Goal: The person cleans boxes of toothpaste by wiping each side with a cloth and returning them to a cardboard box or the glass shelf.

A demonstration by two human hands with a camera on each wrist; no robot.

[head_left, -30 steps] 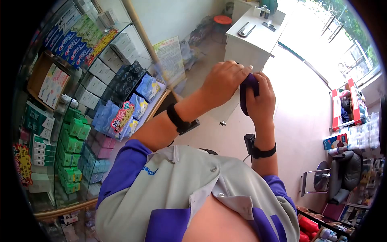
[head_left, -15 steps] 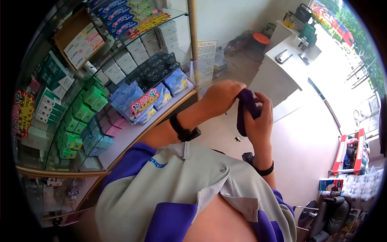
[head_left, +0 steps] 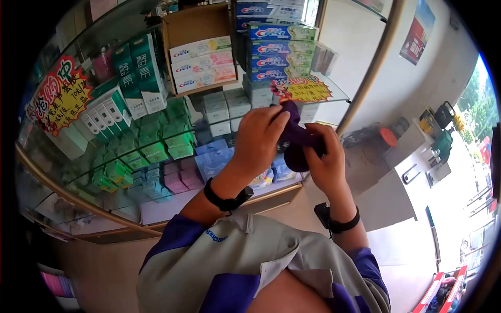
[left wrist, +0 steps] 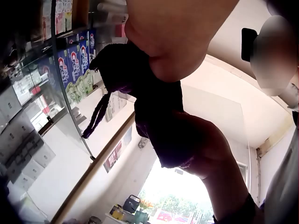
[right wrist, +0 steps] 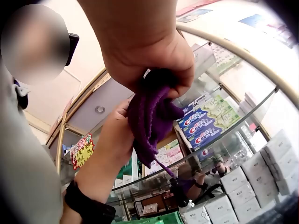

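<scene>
A soft purple cloth pouch (head_left: 298, 134) is stretched between both hands at chest height. My left hand (head_left: 255, 140) grips its upper end, with thumb and fingers pinching the fabric. On the other side my right hand (head_left: 327, 164) holds the lower part, its thumb pressed against the cloth. Below the fingers bulges a dark rounded end (head_left: 296, 158). In the left wrist view a thin doubled cord (left wrist: 97, 115) dangles from the pouch, which looks almost black there. The right wrist view shows the folded purple fabric (right wrist: 145, 123) hanging below the right hand.
A glass display case stands right in front, with stacked toothpaste boxes (head_left: 279, 52), an open brown carton (head_left: 195, 23), green packs (head_left: 151, 148) and a yellow price sign (head_left: 305, 89). At the right are a white counter (head_left: 386, 195) and a red stool (head_left: 388, 136).
The head view has swung left, from the floor and counter to the display case. Both hands keep hold of the pouch, now raised before the shelves, its cloth bunched and pulled between them.
</scene>
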